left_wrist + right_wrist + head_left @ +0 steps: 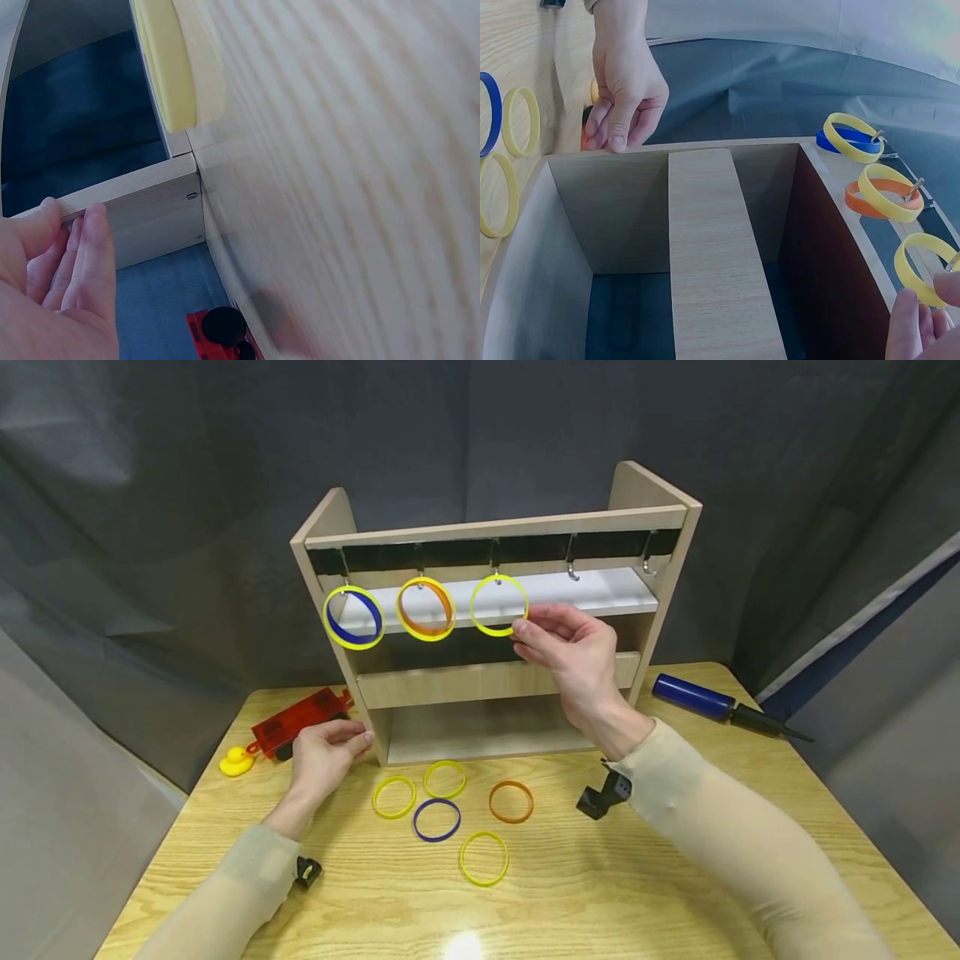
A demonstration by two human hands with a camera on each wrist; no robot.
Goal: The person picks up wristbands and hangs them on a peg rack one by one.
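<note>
My right hand [577, 656] pinches the lower right edge of a yellow wristband [473, 610] between thumb and fingers. The band's top is at the third metal hook of a wooden shelf unit [487, 683]. My left hand [326, 756] grips the front edge of the unit's left side panel near its base, thumb and fingers on either side of the board [142, 184] in the left wrist view. From the first hook hang a yellow band and a blue band [375, 610]; from the second, a yellow one and an orange band [450, 606].
Two more hooks [573, 573] are on the right. In front of the unit lie several loose bands, including a blue one [437, 840] and an orange one [512, 822]. A red toy wagon [296, 722] and yellow duck [237, 762] sit left, a blue pump [693, 697] right.
</note>
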